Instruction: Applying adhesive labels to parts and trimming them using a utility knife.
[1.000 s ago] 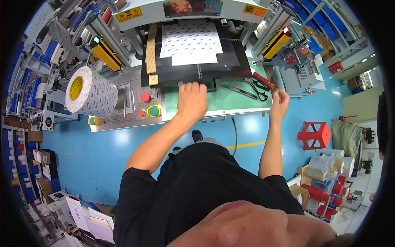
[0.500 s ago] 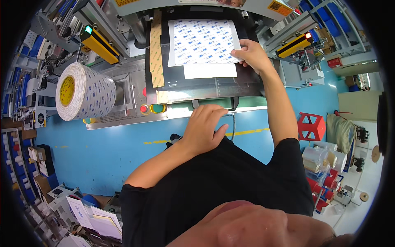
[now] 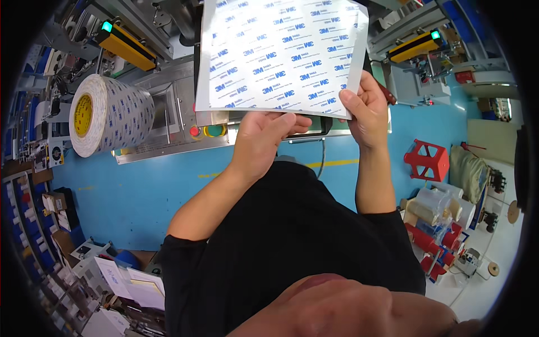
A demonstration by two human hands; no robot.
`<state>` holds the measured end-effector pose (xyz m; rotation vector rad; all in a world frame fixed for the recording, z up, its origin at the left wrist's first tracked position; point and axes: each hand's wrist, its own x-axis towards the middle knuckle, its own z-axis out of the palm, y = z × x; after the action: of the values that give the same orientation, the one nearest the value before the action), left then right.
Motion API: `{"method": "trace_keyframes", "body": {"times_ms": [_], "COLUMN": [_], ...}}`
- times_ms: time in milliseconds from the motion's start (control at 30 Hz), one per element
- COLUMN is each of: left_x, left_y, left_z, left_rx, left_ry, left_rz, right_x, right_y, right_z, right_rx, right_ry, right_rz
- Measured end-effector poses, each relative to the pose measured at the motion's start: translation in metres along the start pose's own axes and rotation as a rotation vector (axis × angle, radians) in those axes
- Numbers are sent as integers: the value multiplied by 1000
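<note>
Sheet (image 3: 286, 56) at 12 o'clock: wht w/ slanting rows of blue print, plain pale-grey border. Big roll (image 3: 128, 112) at 10: also blue-on-wht print, yel. core (image 3: 83, 115). Blk/yel. bars (image 3: 128, 50) at 10:30 & 2, grn lamps (image 3: 107, 26). Stool (image 3: 428, 171) at 3: red. Shirt (image 3: 297, 236) at 6: solid blk. Floor (image 3: 129, 210) at 8: blue.
</note>
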<state>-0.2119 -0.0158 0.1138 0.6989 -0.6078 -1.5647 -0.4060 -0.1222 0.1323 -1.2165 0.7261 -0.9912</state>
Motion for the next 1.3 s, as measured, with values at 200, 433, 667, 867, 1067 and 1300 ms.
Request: {"method": "trace_keyframes", "body": {"times_ms": [200, 433, 667, 867, 1067, 1300], "left_x": [-9, -18, -25, -28, -29, -31], "left_y": [2, 2, 4, 4, 3, -1], "left_z": [16, 23, 26, 29, 32, 30], "left_rx": [-45, -33, -32, -20, -36, 13], "left_ry": [69, 114, 109, 113, 97, 100], "left_rz": [29, 38, 35, 45, 90, 148], "right_x": [-14, -23, -27, -28, -29, -31], "right_y": [-5, -6, -8, -11, -11, -14], "right_z": [1, 6, 15, 16, 16, 10], "right_rx": [-3, 8, 45, 43, 67, 37], "right_ry": [-48, -79, -39, -30, -42, -73], "right_rz": [-37, -20, -58, -78, -74, -71]}}
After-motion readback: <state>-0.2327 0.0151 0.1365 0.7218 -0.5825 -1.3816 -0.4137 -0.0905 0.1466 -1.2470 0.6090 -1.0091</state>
